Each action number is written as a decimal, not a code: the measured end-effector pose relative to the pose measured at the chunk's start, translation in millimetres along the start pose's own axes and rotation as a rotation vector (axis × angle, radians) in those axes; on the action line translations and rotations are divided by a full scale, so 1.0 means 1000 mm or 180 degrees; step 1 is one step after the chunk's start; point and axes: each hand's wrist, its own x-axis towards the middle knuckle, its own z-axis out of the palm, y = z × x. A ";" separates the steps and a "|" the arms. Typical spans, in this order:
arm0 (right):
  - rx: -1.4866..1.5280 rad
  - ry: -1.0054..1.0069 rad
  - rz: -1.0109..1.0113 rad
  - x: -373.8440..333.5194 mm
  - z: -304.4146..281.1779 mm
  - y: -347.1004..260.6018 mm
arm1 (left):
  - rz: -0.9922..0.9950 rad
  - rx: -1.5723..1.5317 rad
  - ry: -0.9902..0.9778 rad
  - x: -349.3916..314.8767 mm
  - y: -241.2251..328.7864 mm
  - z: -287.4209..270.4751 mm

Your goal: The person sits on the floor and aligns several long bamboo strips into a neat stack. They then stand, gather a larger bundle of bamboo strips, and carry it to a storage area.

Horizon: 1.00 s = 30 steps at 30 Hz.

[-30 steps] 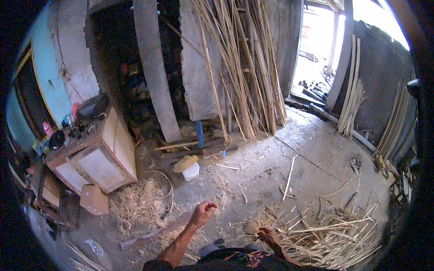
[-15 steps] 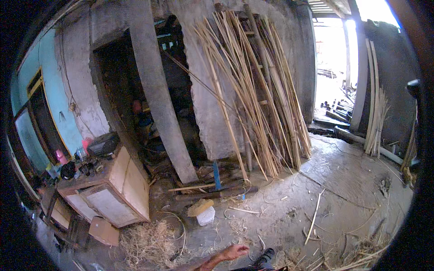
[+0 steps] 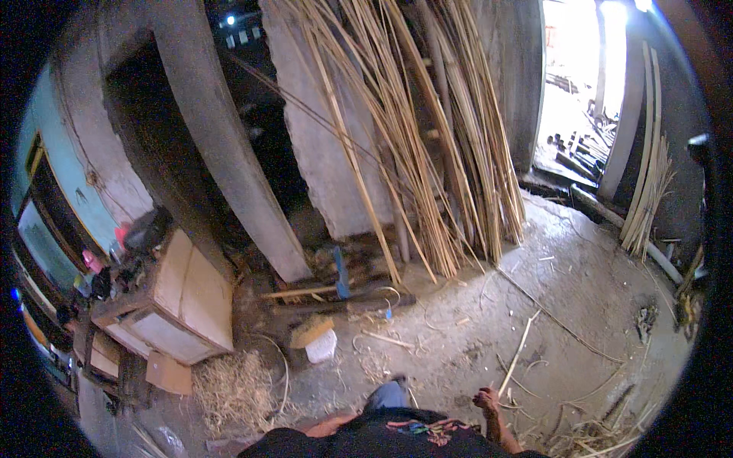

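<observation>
The right hand (image 3: 487, 400) was curled by the near end of a pale strip (image 3: 521, 351) on the floor (image 3: 574, 291); whether it pinched anything was unclear. The left hand was hidden, its state unknown. Open floor reached the leaning bamboo poles (image 3: 477, 145); a cardboard box (image 3: 168, 374) stood by the cabinet (image 3: 195, 294).

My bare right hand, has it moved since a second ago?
Yes. Your bare right hand has moved toward the long pale strip on the grey floor: in this view it now appears just left of the strip's near end.
</observation>
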 end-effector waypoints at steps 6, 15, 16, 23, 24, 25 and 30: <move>-0.1957 -0.1104 0.0081 0.016 0.014 0.008 | 0.0088 0.0719 0.0118 0.079 0.047 -0.028; -0.3194 -0.0929 -0.0269 0.071 0.039 -0.113 | -0.0480 0.2898 0.0997 0.165 0.149 -0.154; -0.3105 -0.0821 -0.0264 0.076 0.040 -0.124 | -0.1196 0.1405 0.1407 0.163 0.159 -0.165; -0.3077 -0.0611 -0.0062 0.125 0.011 -0.144 | -0.0171 0.0191 0.1104 0.173 0.245 -0.222; -0.2546 -0.0274 0.0864 0.133 0.007 -0.140 | -0.0044 0.0070 0.0824 0.179 0.270 -0.226; -0.2505 -0.0204 0.0980 0.139 -0.001 -0.140 | 0.0102 0.0140 0.0180 0.178 0.294 -0.226; -0.1841 0.0134 0.0582 0.180 -0.011 -0.150 | -0.0069 0.0423 -0.1395 0.153 0.417 -0.210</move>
